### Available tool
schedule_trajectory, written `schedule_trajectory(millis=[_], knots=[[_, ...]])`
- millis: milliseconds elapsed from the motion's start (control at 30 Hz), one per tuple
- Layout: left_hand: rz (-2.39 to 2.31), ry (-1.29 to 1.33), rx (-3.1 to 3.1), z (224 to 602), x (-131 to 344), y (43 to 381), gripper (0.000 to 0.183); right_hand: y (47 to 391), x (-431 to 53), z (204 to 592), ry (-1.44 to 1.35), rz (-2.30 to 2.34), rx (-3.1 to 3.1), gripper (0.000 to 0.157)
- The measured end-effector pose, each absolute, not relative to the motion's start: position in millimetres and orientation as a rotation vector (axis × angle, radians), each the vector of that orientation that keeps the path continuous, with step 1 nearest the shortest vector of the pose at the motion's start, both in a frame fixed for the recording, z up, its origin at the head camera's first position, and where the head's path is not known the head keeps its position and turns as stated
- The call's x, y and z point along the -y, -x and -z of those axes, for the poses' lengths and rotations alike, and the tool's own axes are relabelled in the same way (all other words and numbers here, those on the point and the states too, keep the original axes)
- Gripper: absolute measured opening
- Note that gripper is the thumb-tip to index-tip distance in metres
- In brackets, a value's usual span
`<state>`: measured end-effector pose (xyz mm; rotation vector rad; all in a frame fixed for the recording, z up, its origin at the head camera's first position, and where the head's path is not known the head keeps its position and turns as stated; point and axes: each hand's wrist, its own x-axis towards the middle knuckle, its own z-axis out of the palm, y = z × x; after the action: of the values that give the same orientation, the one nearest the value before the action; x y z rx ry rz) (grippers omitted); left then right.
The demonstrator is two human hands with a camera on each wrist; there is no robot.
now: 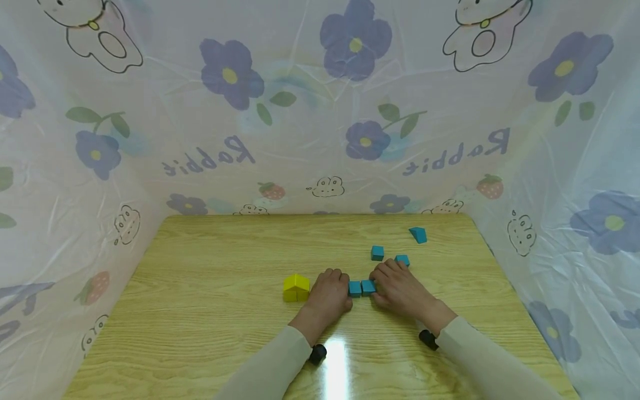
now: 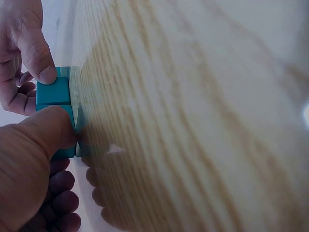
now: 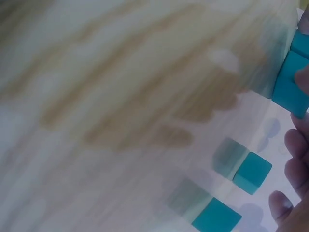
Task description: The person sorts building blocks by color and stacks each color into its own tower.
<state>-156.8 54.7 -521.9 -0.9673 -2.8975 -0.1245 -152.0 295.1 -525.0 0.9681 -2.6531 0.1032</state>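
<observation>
Two blue cubes stand side by side on the wooden table. My left hand [image 1: 328, 291] pinches the left cube [image 1: 355, 289], its thumb on the near face in the left wrist view. From the other side, my right hand [image 1: 400, 287] holds the right cube [image 1: 368, 287] between thumb and fingers. The cubes look to be touching in the left wrist view. Just left of my left hand is a small yellow block house [image 1: 296, 288], with a peaked top above two blocks. My fingers partly hide both held cubes.
Beyond my right hand lie a loose blue cube [image 1: 377, 253] and a partly covered blue block [image 1: 402, 259]. A blue wedge block [image 1: 418, 235] rests farther back. Patterned curtain [image 1: 300, 128] encloses the table [image 1: 210, 250] at the back and sides.
</observation>
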Motion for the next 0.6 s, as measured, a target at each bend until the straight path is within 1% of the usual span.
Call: schedule_trajectory(millis=[167, 600], knots=[[0.148, 0.966, 2.915, 521.6, -54.3, 156.8, 0.030, 151.1, -294.2, 524.7, -0.955, -0.105, 2.690, 0.026], [0.157, 0.970, 2.905, 522.5, -54.2, 157.1, 0.031, 150.1, -292.4, 524.5, -0.943, -0.107, 2.733, 0.028]])
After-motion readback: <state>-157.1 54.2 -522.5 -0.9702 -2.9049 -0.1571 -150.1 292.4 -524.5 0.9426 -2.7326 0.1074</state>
